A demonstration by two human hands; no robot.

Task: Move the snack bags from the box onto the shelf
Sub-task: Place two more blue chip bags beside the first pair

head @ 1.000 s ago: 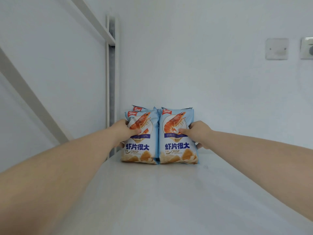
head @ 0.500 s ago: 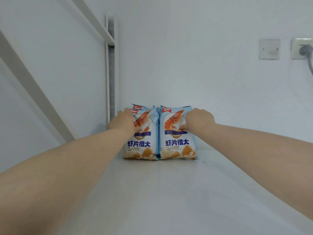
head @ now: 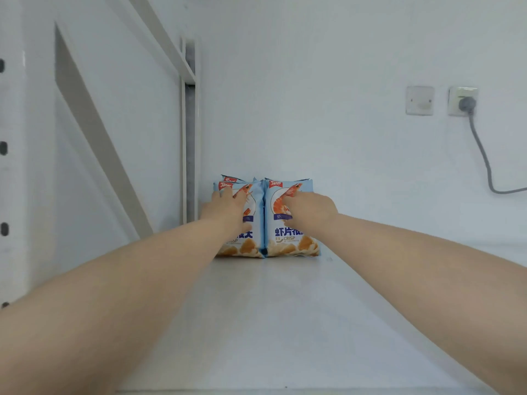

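Note:
Two light-blue shrimp-crisp snack bags stand upright side by side at the back of the white shelf (head: pixel 271 323), close to the wall. My left hand (head: pixel 225 208) lies flat with straight fingers on the front of the left bag (head: pixel 251 248). My right hand (head: pixel 310 209) presses its fingers against the front of the right bag (head: pixel 288 242). The top of another bag (head: pixel 230 178) peeks out behind the left one. The box is out of view.
A white upright post (head: pixel 189 138) and a diagonal brace (head: pixel 94 124) close the shelf's left side. On the wall at the right are a switch plate (head: pixel 419 100) and a socket with a grey plug (head: pixel 464 103) and hanging cable.
Both hands slid from the bags' outer sides up onto their fronts. The bags stand a little farther back, and the view has shifted left.

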